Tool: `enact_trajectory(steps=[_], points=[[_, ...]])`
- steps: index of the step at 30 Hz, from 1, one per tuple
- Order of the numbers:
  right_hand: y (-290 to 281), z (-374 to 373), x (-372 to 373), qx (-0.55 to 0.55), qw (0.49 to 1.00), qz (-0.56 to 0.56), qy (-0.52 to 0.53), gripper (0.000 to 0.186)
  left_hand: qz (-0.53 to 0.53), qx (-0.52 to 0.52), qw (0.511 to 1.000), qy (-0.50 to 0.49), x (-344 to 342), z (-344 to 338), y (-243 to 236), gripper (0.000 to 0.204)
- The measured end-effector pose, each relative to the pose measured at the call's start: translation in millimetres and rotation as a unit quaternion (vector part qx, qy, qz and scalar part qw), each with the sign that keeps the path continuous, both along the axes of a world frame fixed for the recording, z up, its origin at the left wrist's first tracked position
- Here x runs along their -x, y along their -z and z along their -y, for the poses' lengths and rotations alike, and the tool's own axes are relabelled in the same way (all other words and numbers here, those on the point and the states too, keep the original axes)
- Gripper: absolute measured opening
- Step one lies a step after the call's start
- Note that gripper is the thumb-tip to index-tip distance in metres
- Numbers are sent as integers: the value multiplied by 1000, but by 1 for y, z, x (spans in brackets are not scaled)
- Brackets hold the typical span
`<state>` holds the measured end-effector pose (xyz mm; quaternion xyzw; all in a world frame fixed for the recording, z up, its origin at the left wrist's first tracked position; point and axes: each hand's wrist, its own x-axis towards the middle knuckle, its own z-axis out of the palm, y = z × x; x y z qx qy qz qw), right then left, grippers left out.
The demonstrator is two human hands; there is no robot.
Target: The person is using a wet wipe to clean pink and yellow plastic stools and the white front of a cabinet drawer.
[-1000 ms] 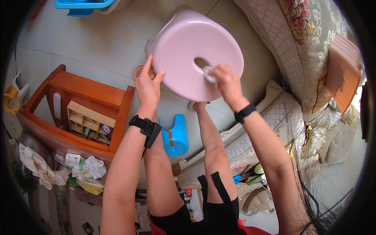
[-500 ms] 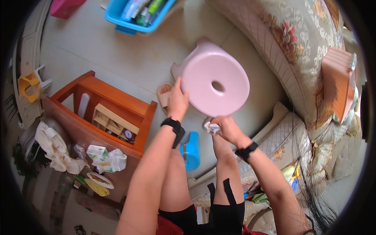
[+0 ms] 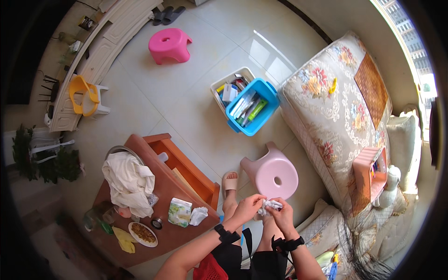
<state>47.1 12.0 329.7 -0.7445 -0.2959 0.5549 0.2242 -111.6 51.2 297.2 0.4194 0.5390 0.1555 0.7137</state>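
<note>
In front of my knees, both hands have hold of a crumpled white tissue (image 3: pixel 267 206). My left hand (image 3: pixel 249 208) pinches its left side, and my right hand (image 3: pixel 283 217) grips the right side. Part of the tissue is hidden by my fingers. Just beyond the hands stands a pale pink plastic stool (image 3: pixel 267 171) with an oval hole in its seat; neither hand appears to grip it.
To the left, a reddish-brown table (image 3: pixel 140 254) has an open drawer (image 3: pixel 212 189). It carries a white cloth (image 3: pixel 128 175), a tissue pack (image 3: pixel 179 211) and a plate (image 3: pixel 144 235). Beyond are a blue basket (image 3: pixel 232 123) and bright pink stool (image 3: pixel 170 44). A floral sofa (image 3: pixel 322 112) lies right.
My left hand has left the pale pink stool and joined my right hand at the tissue. The view has shifted, showing more of the room.
</note>
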Motion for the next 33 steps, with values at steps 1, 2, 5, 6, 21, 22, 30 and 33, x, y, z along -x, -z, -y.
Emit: enact_trajectory(steps=[1, 2, 5, 6, 21, 22, 30, 33], points=[[-10, -9, 16, 8, 1000, -26, -5, 18, -7, 16, 1000, -14, 19, -4, -11, 22], [-15, -17, 26, 46, 997, -10, -53, 18, -4, 9, 1000, -21, 35, -5, -14, 22], [-31, -44, 54, 56, 979, 42, -192, 21, 14, 12, 998, -57, 77, -18, -23, 21], [-38, -56, 63, 51, 977, 46, -201, 21, 8, 25, 997, -74, 89, -22, -31, 21], [-80, -249, 181, -10, 952, -103, -289, 21, -10, -13, 959, -283, 182, -124, -80, 18], [-74, -263, 186, -7, 948, -110, -298, 21, 8, -23, 954, -300, 189, -137, -77, 19], [-49, -405, 235, -46, 910, -71, -406, 23, -52, 34, 956, -285, 240, -277, -86, 20], [-43, -445, 244, -29, 902, -38, -429, 22, -86, -14, 962, -257, 249, -313, -68, 19]])
